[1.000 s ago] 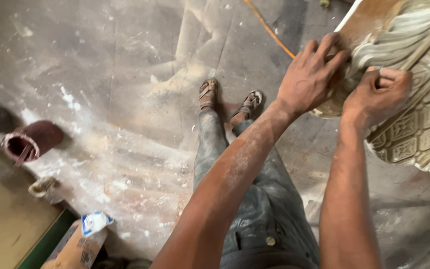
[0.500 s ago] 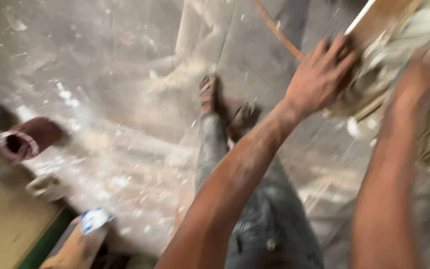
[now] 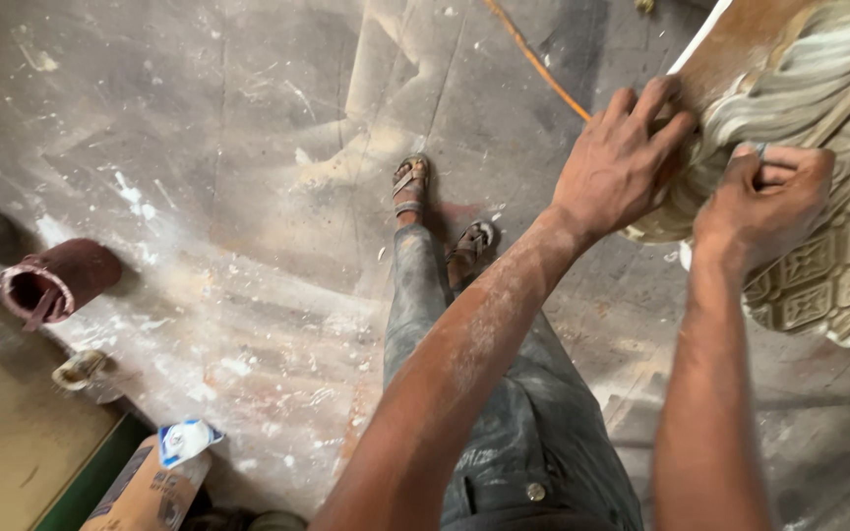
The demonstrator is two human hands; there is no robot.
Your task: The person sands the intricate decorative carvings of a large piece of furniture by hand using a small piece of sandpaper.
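Note:
A large carved ornamental piece (image 3: pixel 828 147), pale grey-green with flowing ridges and square relief panels, fills the upper right. My left hand (image 3: pixel 622 162) lies flat on its brown upper-left part, fingers spread. My right hand (image 3: pixel 764 202) is closed into a fist against the ridged carving, pinching something small and hidden between fingers and thumb. Both forearms are dusted with powder. Below them are my legs in dusty jeans (image 3: pixel 504 413) and my sandalled feet (image 3: pixel 410 187).
The concrete floor (image 3: pixel 248 197) is stained with white dust and splashes. A dark red roll (image 3: pixel 51 280) lies at the left. A small cup-like object (image 3: pixel 79 369) and a paper sack (image 3: pixel 154 477) sit at the lower left. An orange cord (image 3: pixel 533 59) runs across the top.
The view swung and blurred half a second ago, then settled. Both hands remain on the carved piece, the right hand now lower against the ridged part.

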